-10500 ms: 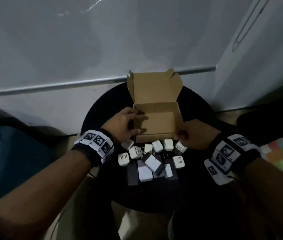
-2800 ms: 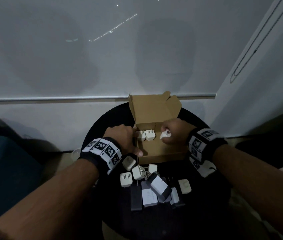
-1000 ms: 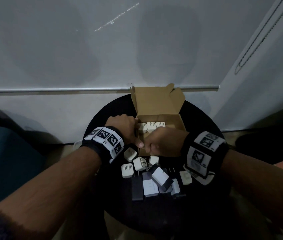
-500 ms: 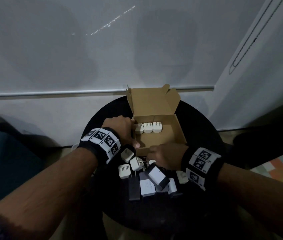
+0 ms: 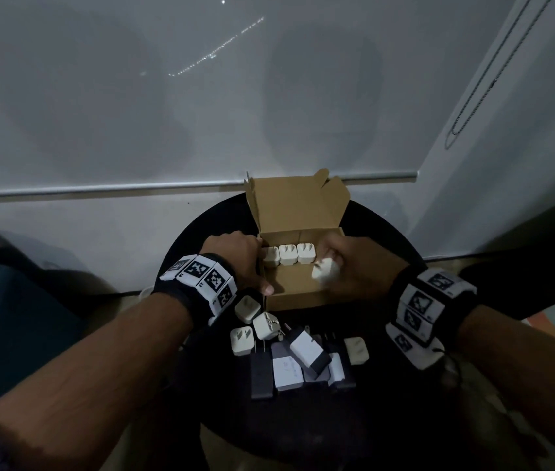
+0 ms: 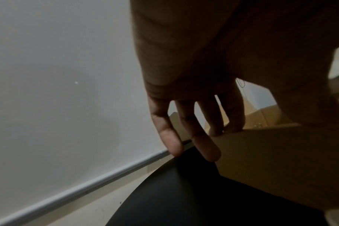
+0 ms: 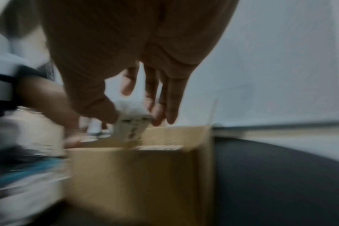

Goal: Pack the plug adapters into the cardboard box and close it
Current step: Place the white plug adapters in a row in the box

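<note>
An open cardboard box (image 5: 289, 295) stands on a round black table (image 5: 381, 232), its lid (image 5: 294, 205) raised at the back. Three white plug adapters (image 5: 288, 254) sit in a row along the box's far wall. My right hand (image 5: 350, 266) hovers over the box and pinches another white adapter (image 5: 325, 269), also seen as the adapter (image 7: 131, 126) between thumb and fingers above the box (image 7: 137, 172). My left hand (image 5: 235, 258) rests on the box's left wall; its fingers (image 6: 195, 137) lie straight against the cardboard wall (image 6: 271, 160).
Several loose white adapters (image 5: 247, 326) and flat dark-and-white chargers (image 5: 306, 351) lie in a heap on the table in front of the box. A white wall with a rail (image 5: 99, 190) rises just behind the table. The table edge curves close around the heap.
My right hand dipped to the heap in front of the box, took a white adapter and rose back over the box with it. The left hand stayed on the box wall.
</note>
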A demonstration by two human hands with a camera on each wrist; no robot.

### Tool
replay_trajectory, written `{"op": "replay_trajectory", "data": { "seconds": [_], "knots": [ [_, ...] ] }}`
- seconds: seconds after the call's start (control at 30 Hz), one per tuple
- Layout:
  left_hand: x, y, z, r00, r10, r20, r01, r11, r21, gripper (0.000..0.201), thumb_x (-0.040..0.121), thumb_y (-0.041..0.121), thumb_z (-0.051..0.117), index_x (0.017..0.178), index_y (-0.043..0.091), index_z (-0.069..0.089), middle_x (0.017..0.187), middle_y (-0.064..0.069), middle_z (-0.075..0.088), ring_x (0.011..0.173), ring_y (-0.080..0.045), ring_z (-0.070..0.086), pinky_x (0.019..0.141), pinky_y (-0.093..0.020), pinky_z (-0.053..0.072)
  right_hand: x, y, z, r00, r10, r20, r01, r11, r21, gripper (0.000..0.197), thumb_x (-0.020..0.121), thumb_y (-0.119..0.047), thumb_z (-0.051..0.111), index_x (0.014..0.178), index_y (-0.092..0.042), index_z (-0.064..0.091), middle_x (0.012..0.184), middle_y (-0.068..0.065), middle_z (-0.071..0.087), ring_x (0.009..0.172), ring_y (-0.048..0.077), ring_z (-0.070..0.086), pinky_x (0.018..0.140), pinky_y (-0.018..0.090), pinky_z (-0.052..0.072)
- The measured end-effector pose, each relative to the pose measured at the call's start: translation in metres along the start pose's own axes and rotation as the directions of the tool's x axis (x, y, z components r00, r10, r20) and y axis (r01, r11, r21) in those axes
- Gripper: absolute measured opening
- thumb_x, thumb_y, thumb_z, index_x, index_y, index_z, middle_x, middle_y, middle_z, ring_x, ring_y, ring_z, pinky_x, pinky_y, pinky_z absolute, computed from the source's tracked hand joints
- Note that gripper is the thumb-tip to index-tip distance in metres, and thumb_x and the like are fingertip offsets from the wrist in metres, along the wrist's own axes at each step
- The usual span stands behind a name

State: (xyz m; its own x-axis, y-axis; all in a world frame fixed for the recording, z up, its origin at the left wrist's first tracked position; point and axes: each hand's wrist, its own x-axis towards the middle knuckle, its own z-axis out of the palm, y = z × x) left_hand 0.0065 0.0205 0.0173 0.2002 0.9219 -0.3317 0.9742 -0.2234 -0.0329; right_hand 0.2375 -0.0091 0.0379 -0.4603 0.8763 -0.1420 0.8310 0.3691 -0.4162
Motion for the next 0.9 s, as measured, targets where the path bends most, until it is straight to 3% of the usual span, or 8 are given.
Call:
{"op": "replay_trajectory", "data": {
  "seconds": [0.1,0.27,0.4,0.5,0.6,0.7,0.77,0.9],
  "knots": [
    [0.000,0.002,-0.001,1.000,-0.007,-0.007,0.007,1.000,0.000,0.073,0.057,0.073,0.073,0.114,0.029,0.061,0.079,0.007,0.052,0.076,-0.019,0.055,0.066,-0.030,0.040,0.022,0.017,-0.004,0.999,0.037,-0.038,-0.042,0.993,-0.115,0.050,0.067,-0.021,0.076,0.115,-0.021,0.063,0.105,0.002,0.060,0.092,0.021,0.061,0.080,0.033,0.052],
    [0.000,0.000,0.001,1.000,0.010,-0.004,-0.010,1.000,0.022,0.077,0.058,0.075,0.071,0.120,0.030,0.058,0.088,0.005,0.059,0.086,-0.020,0.063,0.065,-0.030,0.041,0.046,0.026,0.000,0.990,0.110,-0.087,-0.120,0.985,-0.121,0.040,0.068,-0.022,0.077,0.106,-0.019,0.066,0.098,-0.004,0.050,0.093,0.019,0.057,0.082,0.033,0.050],
    [0.000,0.000,0.000,1.000,0.003,-0.005,-0.003,1.000,0.012,0.078,0.056,0.074,0.073,0.117,0.028,0.059,0.087,0.005,0.059,0.085,-0.020,0.063,0.065,-0.030,0.042,0.056,0.023,0.001,0.987,0.154,-0.049,-0.160,0.973,-0.166,0.034,0.069,-0.032,0.077,0.098,-0.018,0.066,0.093,-0.004,0.056,0.092,0.019,0.060,0.079,0.032,0.052],
    [0.000,0.001,0.000,1.000,0.006,-0.009,-0.005,1.000,0.016,0.078,0.057,0.073,0.073,0.117,0.027,0.058,0.090,0.003,0.059,0.087,-0.022,0.063,0.066,-0.031,0.042,0.058,0.022,-0.004,0.969,0.247,-0.028,-0.248,0.968,-0.040,0.036,0.074,-0.045,0.075,0.099,-0.021,0.065,0.079,-0.012,0.060,0.078,0.010,0.062,0.066,0.021,0.047],
    [-0.001,0.001,0.001,1.000,0.005,-0.014,-0.005,1.000,0.018,0.077,0.058,0.072,0.073,0.118,0.026,0.058,0.088,0.003,0.058,0.087,-0.022,0.063,0.066,-0.031,0.042,0.059,0.021,-0.012,0.962,0.274,0.000,-0.273,0.956,0.106,0.028,0.083,-0.045,0.067,0.096,-0.020,0.067,0.069,-0.012,0.063,0.070,0.009,0.063,0.060,0.017,0.044],
    [-0.001,0.001,0.002,1.000,0.012,-0.025,-0.011,1.000,0.020,0.077,0.059,0.072,0.073,0.118,0.026,0.058,0.091,0.003,0.061,0.086,-0.022,0.063,0.066,-0.031,0.042,0.059,0.018,-0.016,0.955,0.286,0.073,-0.295,0.906,0.304,0.025,0.089,-0.034,0.063,0.100,-0.012,0.066,0.065,-0.003,0.067,0.052,0.006,0.062,0.053,0.015,0.050],
    [-0.001,0.002,0.001,0.999,0.011,-0.031,-0.010,1.000,0.024,0.077,0.059,0.072,0.073,0.118,0.026,0.058,0.094,0.002,0.062,0.087,-0.022,0.063,0.066,-0.031,0.042,0.058,0.018,-0.017,0.956,0.283,0.082,-0.293,0.882,0.370,0.022,0.087,-0.024,0.068,0.105,-0.011,0.062,0.069,-0.002,0.066,0.047,0.002,0.062,0.047,0.009,0.048],
    [-0.001,0.003,0.000,1.000,0.008,-0.023,-0.008,1.000,0.016,0.076,0.059,0.071,0.074,0.118,0.024,0.058,0.091,0.002,0.060,0.085,-0.022,0.062,0.066,-0.031,0.041,0.057,0.023,-0.014,0.957,0.285,0.053,-0.290,0.934,0.208,0.035,0.074,-0.016,0.077,0.103,-0.026,0.060,0.086,-0.007,0.061,0.076,0.010,0.060,0.059,0.015,0.047]
  ]
}}
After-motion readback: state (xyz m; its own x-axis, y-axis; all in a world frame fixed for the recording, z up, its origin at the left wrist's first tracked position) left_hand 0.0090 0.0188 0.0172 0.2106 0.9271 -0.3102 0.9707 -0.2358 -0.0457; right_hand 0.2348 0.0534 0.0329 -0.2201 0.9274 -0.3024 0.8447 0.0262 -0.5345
